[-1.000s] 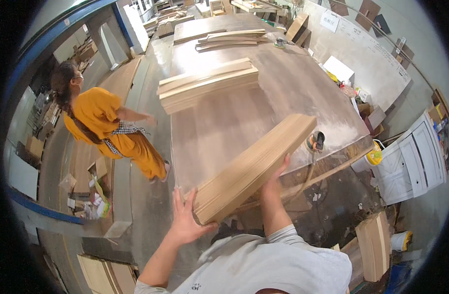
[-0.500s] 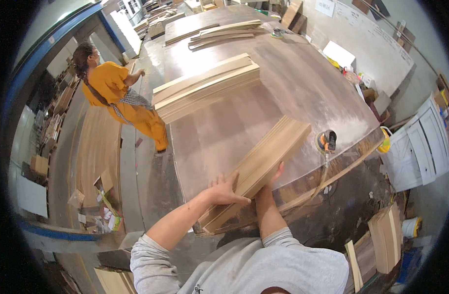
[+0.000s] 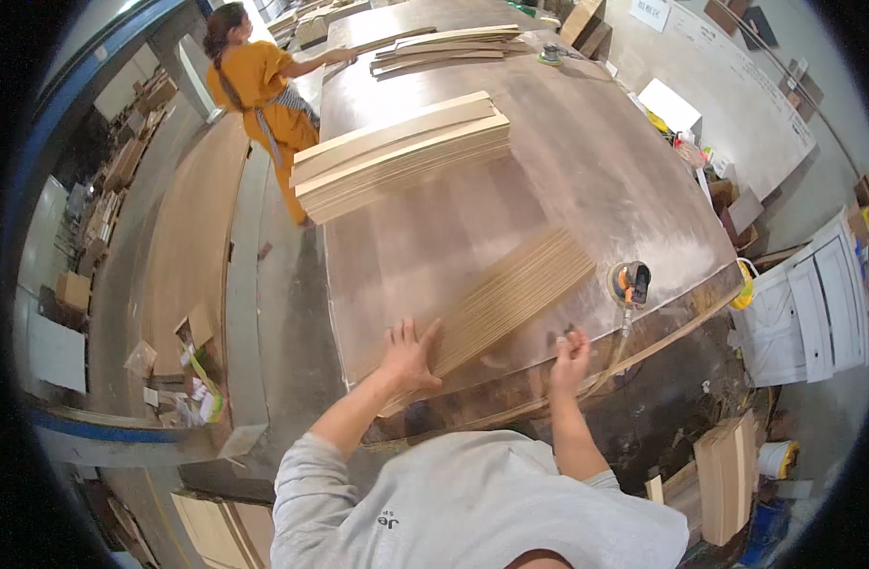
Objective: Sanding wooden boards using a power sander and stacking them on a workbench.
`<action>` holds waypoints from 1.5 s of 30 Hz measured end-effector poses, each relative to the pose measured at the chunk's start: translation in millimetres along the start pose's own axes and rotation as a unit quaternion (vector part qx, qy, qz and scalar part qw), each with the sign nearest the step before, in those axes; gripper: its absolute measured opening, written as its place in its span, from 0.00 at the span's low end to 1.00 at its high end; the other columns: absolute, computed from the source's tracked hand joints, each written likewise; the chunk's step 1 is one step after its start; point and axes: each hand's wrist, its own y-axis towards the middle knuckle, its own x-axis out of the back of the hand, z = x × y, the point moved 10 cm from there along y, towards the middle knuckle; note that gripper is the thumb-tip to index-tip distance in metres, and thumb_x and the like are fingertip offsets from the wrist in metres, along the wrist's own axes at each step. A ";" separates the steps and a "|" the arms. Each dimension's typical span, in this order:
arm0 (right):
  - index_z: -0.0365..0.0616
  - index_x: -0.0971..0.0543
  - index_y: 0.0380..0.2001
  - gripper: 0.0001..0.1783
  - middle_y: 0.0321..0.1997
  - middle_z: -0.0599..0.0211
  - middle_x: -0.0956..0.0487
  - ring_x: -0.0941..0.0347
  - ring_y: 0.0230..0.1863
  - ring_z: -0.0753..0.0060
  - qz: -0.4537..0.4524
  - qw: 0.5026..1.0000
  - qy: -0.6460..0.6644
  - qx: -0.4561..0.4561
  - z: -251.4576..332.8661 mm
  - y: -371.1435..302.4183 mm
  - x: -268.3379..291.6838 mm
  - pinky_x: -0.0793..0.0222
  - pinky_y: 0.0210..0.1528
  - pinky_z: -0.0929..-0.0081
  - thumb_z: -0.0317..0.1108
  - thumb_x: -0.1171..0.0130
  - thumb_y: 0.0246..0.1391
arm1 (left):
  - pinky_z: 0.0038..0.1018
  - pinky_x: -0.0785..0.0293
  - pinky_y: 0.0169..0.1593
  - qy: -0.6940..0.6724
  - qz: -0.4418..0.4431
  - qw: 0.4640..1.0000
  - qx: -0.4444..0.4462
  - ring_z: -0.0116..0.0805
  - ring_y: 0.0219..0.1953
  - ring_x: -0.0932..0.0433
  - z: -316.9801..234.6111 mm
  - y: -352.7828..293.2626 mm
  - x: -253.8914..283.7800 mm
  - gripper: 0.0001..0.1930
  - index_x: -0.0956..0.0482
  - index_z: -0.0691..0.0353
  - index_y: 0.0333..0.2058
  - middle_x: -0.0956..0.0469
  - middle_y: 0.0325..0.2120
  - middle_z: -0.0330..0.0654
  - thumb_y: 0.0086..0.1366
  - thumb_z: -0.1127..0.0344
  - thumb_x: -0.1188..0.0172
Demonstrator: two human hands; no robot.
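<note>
A bundle of long, thin wooden strips lies slantwise on the worktable, its many narrow edges facing up. At its near left end rests my left hand, fingers spread against the wood and not wrapped round it. My right hand is off to the right of the bundle, apart from it, over the table's near edge. Its fingers are loosely bent and slightly blurred, with nothing plainly held. Right of the bundle stands an orange and black sander with a hose.
Farther back sits a larger stack of strips, with loose strips and another sander beyond. A person in orange reaches over the table's left side. White panels lean at the right; more boards stand lower right.
The bundle has turned from broad face up to edges up. My right hand has let go of it and moved right. The person in orange has moved farther off, an arm now over the table.
</note>
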 end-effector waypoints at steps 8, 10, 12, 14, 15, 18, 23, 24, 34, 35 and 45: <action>0.51 0.30 0.70 0.47 0.68 0.50 0.29 0.39 0.73 0.44 0.371 0.701 -0.409 0.453 150.8 14.1 -164.7 0.48 0.76 0.46 0.51 0.27 0.47 | 0.59 0.60 0.75 -0.021 -0.054 0.998 0.006 0.70 0.73 0.54 4.0 -6.2 -7.4 0.64 0.50 0.43 0.78 0.50 0.70 0.70 0.43 0.42 0.26; 0.53 0.31 0.71 0.50 0.70 0.50 0.31 0.43 0.76 0.43 0.434 0.596 -0.441 0.512 139.7 5.4 -198.9 0.51 0.77 0.43 0.55 0.27 0.45 | 0.61 0.64 0.76 -0.023 -0.091 0.996 0.006 0.72 0.74 0.55 -3.5 -7.4 -11.1 0.66 0.51 0.43 0.78 0.54 0.72 0.72 0.41 0.40 0.24; 0.57 0.34 0.74 0.59 0.75 0.51 0.37 0.50 0.79 0.43 0.502 0.491 -0.497 0.510 108.8 4.3 -228.5 0.59 0.78 0.36 0.66 0.27 0.39 | 0.61 0.65 0.77 -0.049 -0.089 0.995 0.005 0.73 0.75 0.56 -8.8 -8.2 -8.5 0.66 0.51 0.43 0.78 0.54 0.73 0.72 0.41 0.41 0.25; 0.57 0.36 0.75 0.63 0.77 0.50 0.39 0.52 0.80 0.42 0.548 0.483 -0.511 0.454 86.8 17.0 -240.2 0.61 0.78 0.33 0.70 0.27 0.36 | 0.61 0.66 0.77 -0.081 -0.089 0.993 0.019 0.74 0.76 0.57 -7.9 -12.0 -5.9 0.65 0.51 0.43 0.78 0.55 0.73 0.72 0.42 0.43 0.25; 0.58 0.37 0.76 0.67 0.78 0.49 0.42 0.54 0.80 0.41 0.580 0.483 -0.532 0.384 70.0 24.5 -240.5 0.64 0.78 0.30 0.73 0.27 0.33 | 0.60 0.64 0.77 -0.089 -0.094 0.992 0.006 0.72 0.76 0.56 -11.3 -12.4 -5.0 0.65 0.51 0.41 0.78 0.53 0.74 0.69 0.42 0.45 0.24; 0.58 0.40 0.77 0.69 0.80 0.46 0.48 0.58 0.81 0.38 0.588 0.464 -0.536 0.390 60.7 3.7 -230.4 0.68 0.78 0.28 0.73 0.26 0.32 | 0.58 0.62 0.78 -0.088 -0.095 0.992 0.004 0.71 0.76 0.54 14.6 -22.5 1.7 0.64 0.49 0.42 0.78 0.51 0.73 0.68 0.41 0.48 0.24; 0.58 0.38 0.76 0.70 0.80 0.44 0.49 0.58 0.80 0.34 0.578 0.411 -0.499 0.498 54.1 -59.7 -212.2 0.68 0.78 0.29 0.70 0.23 0.28 | 0.57 0.62 0.80 -0.049 -0.107 0.993 -0.034 0.69 0.75 0.52 65.3 -43.5 -5.1 0.66 0.47 0.43 0.77 0.48 0.73 0.63 0.35 0.53 0.23; 0.59 0.37 0.76 0.70 0.80 0.45 0.48 0.58 0.80 0.33 0.556 0.405 -0.519 0.507 51.7 -60.0 -215.2 0.67 0.78 0.29 0.68 0.21 0.27 | 0.57 0.62 0.80 -0.050 -0.106 0.993 -0.025 0.69 0.75 0.52 68.6 -43.2 -7.0 0.66 0.47 0.43 0.77 0.48 0.73 0.63 0.35 0.53 0.23; 0.55 0.37 0.75 0.72 0.81 0.47 0.49 0.57 0.80 0.36 0.575 0.429 -0.517 0.467 61.9 -54.7 -226.6 0.61 0.77 0.33 0.62 0.19 0.21 | 0.58 0.51 0.73 0.004 -0.147 0.987 -0.056 0.65 0.69 0.42 69.6 -31.9 -1.4 0.65 0.46 0.45 0.77 0.38 0.66 0.64 0.42 0.31 0.25; 0.55 0.37 0.75 0.72 0.81 0.47 0.49 0.57 0.80 0.36 0.573 0.429 -0.518 0.469 60.5 -52.4 -228.1 0.61 0.77 0.33 0.62 0.19 0.21 | 0.55 0.50 0.73 -0.020 -0.162 0.985 -0.048 0.64 0.68 0.40 72.1 -30.9 2.9 0.62 0.44 0.47 0.76 0.35 0.65 0.63 0.46 0.28 0.28; 0.57 0.39 0.76 0.70 0.82 0.43 0.52 0.63 0.82 0.29 0.548 0.446 -0.534 0.464 60.2 -63.0 -222.3 0.68 0.78 0.27 0.59 0.20 0.25 | 0.46 0.40 0.65 -0.130 -0.210 0.954 0.171 0.47 0.60 0.29 90.8 11.3 -4.9 0.32 0.18 0.61 0.49 0.22 0.53 0.49 0.74 0.36 0.53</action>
